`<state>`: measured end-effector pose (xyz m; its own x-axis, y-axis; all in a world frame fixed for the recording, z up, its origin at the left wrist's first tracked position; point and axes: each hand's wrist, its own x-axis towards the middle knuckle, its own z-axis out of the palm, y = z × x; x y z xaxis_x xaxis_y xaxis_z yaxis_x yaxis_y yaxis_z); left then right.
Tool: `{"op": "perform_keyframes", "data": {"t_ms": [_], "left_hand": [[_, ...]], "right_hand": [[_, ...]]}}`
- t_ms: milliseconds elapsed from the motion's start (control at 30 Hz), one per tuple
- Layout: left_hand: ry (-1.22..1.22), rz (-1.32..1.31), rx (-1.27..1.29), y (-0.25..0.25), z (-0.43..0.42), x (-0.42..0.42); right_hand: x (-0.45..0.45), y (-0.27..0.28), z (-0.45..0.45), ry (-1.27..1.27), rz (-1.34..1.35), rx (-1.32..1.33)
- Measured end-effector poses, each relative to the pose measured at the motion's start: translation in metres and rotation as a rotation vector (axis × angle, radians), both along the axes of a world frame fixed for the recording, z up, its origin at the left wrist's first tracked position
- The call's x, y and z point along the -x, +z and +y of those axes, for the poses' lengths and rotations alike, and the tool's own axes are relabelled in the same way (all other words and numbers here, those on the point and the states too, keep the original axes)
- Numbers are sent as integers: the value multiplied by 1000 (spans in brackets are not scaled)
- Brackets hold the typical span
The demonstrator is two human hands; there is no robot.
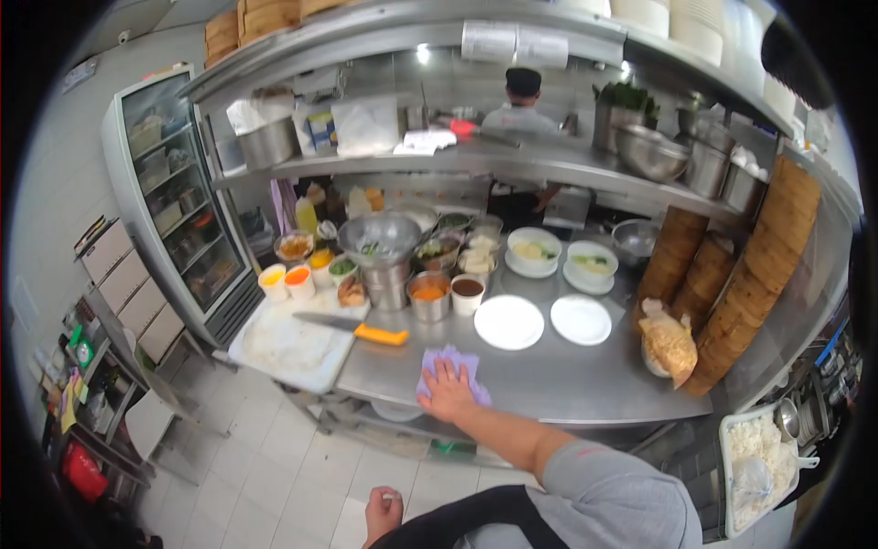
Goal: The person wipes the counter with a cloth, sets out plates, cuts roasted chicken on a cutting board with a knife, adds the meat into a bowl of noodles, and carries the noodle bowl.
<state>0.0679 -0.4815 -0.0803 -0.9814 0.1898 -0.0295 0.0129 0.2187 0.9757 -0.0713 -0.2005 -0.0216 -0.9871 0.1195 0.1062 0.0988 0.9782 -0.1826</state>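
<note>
From here I see my right hand [445, 393] flat, fingers spread, on the lilac cloth [470, 364], which lies under it near the steel counter's [572, 380] front edge. My left hand [383, 512] hangs loosely curled, well apart.

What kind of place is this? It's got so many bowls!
Probably a restaurant kitchen: there are stacks of what look like bamboo steamers, a knife lying partly on a white cutting board, and a steel counter where the right hand rests on a purple cloth.
</note>
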Motion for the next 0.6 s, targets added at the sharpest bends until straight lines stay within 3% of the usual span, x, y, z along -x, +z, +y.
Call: {"op": "perform_keyframes", "data": {"t_ms": [33,67,100,200,233,367,500,600], "left_hand": [[111,278,5,-26,1,1],[143,254,95,-19,-1,-3],[152,93,114,-12,-4,-6],[40,47,55,-52,-11,0],[-13,-51,173,-51,-13,2],[3,-402,92,-99,-11,9],[-123,-536,8,-127,37,34],[-237,-537,-57,-155,113,62]], "right_hand": [[8,-4,-2,21,39,-25],[19,-10,-2,52,60,-44],[32,-23,1,85,120,-98],[56,-14,10,245,54,-157],[53,-5,14,300,56,-189],[14,-7,54,491,51,-40],[-63,9,103,506,4,-47],[-119,10,154,356,-6,-42]]}}
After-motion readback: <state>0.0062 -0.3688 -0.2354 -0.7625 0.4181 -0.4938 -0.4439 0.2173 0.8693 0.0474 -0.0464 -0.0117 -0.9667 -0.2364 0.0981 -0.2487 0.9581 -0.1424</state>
